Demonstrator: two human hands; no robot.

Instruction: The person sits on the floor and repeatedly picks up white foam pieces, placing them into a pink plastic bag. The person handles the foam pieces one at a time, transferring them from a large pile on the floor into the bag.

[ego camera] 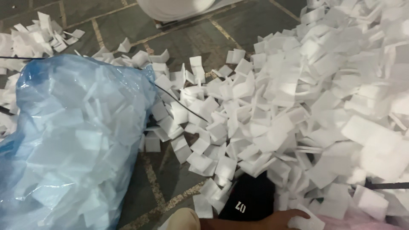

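White foam pieces heaped beside blue bag, hand touching one

One hand low, fingers curled, knuckles up

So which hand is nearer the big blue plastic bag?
Left, it seems. It is the only hand in view, at the bottom edge, well to the right of the blue bag and touching a white foam piece. The right hand is out of view.
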